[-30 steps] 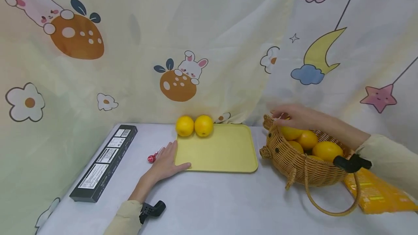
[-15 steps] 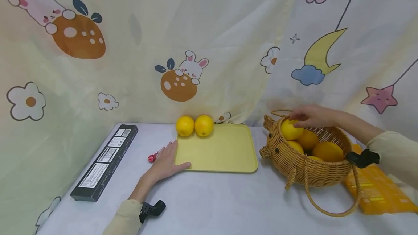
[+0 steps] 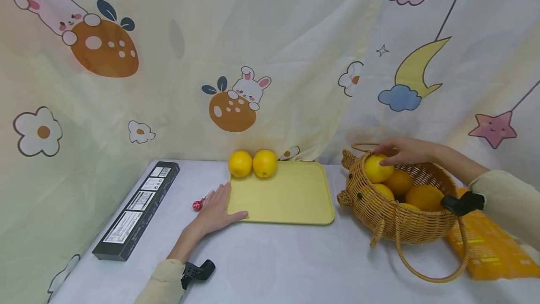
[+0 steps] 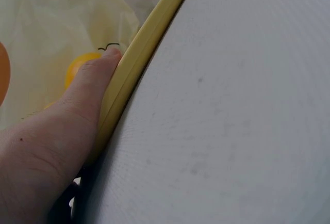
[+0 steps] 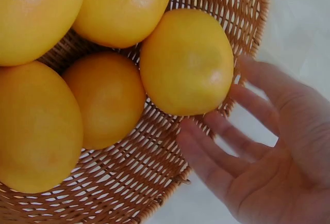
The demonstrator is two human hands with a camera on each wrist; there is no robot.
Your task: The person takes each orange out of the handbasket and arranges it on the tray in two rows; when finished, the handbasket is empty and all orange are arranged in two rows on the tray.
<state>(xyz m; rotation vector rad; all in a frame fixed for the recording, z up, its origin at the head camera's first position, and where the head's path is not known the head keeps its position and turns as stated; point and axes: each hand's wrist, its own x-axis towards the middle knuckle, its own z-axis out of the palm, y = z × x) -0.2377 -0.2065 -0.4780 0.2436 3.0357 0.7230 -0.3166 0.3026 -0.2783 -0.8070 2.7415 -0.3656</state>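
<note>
My left hand (image 3: 214, 208) lies with its fingers spread along the left side of a yellow tray (image 3: 282, 198). Its thumb (image 4: 95, 77) rests at the tray's near edge. Two oranges (image 3: 265, 163) sit side by side on the tray's far left corner. At the right, my right hand (image 3: 407, 150) reaches over the rim of a pig-shaped wicker basket (image 3: 405, 226). In the right wrist view its fairly straight, spread fingers (image 5: 203, 154) and thumb border one side of an orange (image 5: 188, 61). Several more oranges (image 5: 105, 100) fill the basket around it.
A long black box (image 3: 137, 210) with white labels lies along the table's left side. A red lollipop (image 3: 197, 205) is beside my left hand. An orange packet (image 3: 491, 250) lies right of the basket, whose front handle (image 3: 430, 279) hangs down onto the table. A printed cloth (image 3: 295, 60) stands behind.
My right hand has come from the basket's far left rim, moving right and down onto the orange there. In the last half second it has hardly moved. My left hand stays put.
</note>
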